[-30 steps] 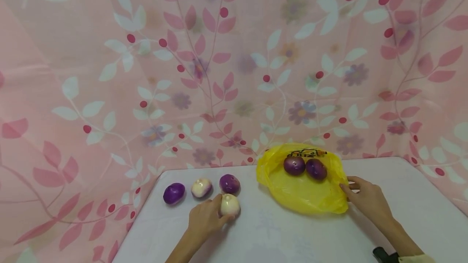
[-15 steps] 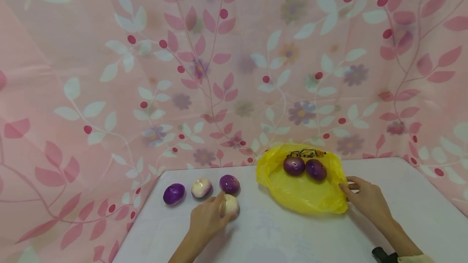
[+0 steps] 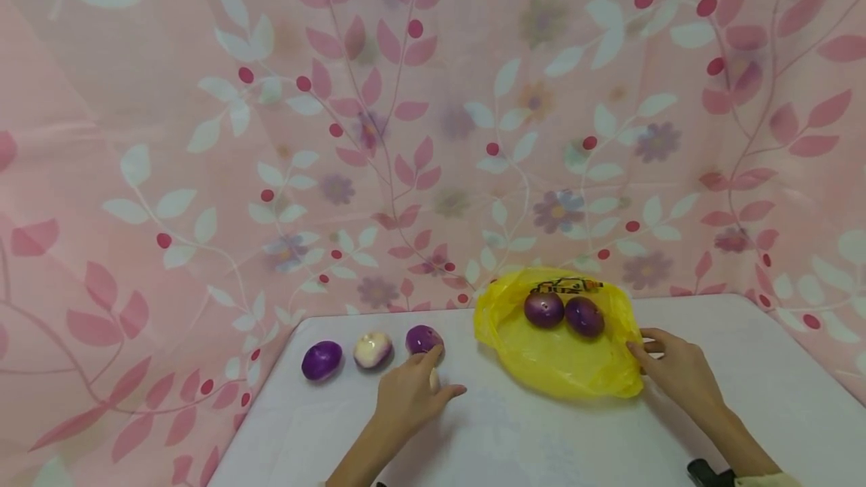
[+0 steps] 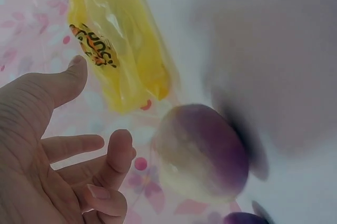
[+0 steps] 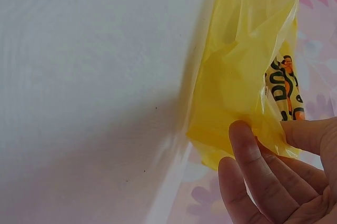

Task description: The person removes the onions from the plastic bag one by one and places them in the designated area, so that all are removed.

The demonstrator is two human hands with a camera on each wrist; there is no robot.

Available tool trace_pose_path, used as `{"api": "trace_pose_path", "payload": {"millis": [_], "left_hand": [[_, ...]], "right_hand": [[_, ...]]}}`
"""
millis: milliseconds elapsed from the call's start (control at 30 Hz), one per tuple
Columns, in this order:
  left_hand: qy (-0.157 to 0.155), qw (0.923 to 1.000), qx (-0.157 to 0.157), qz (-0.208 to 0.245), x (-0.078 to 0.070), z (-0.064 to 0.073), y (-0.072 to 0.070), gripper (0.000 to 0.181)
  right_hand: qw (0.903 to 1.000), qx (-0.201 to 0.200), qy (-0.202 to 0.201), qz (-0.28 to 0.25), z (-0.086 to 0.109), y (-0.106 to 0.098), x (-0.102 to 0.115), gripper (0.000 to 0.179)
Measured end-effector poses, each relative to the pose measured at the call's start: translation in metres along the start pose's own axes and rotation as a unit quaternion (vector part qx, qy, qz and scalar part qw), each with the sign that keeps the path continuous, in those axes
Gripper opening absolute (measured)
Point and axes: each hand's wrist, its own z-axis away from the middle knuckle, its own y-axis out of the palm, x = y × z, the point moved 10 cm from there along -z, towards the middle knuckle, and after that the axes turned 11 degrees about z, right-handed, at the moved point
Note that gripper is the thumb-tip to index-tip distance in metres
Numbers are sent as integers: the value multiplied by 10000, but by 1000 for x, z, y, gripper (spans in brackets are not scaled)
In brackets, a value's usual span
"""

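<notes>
My left hand (image 3: pixel 409 393) is over a purple-and-white turnip (image 4: pixel 202 153), thumb spread away from the fingers. In the left wrist view a gap shows between the fingers and that turnip; in the head view the hand hides most of it. Just beyond the fingertips sits a purple turnip (image 3: pixel 422 338). My right hand (image 3: pixel 679 367) pinches the right edge of a yellow plastic bag (image 3: pixel 555 367) between thumb and fingers. The bag lies with its mouth spread, and two purple turnips, one (image 3: pixel 544 310) left of the other (image 3: pixel 585 316), rest inside.
Left of the hand, a mostly white turnip (image 3: pixel 373 350) and a purple one (image 3: pixel 322 361) stand in a row on the white table (image 3: pixel 514 442). A pink floral cloth (image 3: pixel 433 134) hangs behind the table's back edge.
My left hand has loosened from the pale turnip, spreading its thumb and fingers and shifting slightly right over it. The right hand and the bag have stayed in place.
</notes>
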Motion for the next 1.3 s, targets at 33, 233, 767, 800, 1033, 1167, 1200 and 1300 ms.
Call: {"api": "trace_pose_path", "payload": {"millis": [33,233,767,800,1033,1167,1200,1300], "left_hand": [[19,10000,-2,2,-2,-2,1,69],[82,9998,42,164,-14,-17,11,70],[-28,9990,270,368,-36,-56,32,69],[-38,9987,327,393,-37,-58,34,69],[-191,9957,682,598,-42,-70,48,69],[-62,9962,661,558,-50,-82,52,68],[-39,9963,671,544,-53,-85,52,68],[-12,9962,743,453,-59,-95,57,67]], "right_hand": [[10000,3,-7,2,0,0,0,54],[10000,-26,-52,18,0,2,1,52],[9999,10,-110,-2,0,1,6,53],[9999,-3,-110,3,1,1,6,53],[10000,41,-88,-4,1,3,3,56],[9999,29,-103,-30,1,2,3,56],[9999,23,-108,-39,1,2,3,56],[9999,20,-132,-33,1,2,5,56]]}}
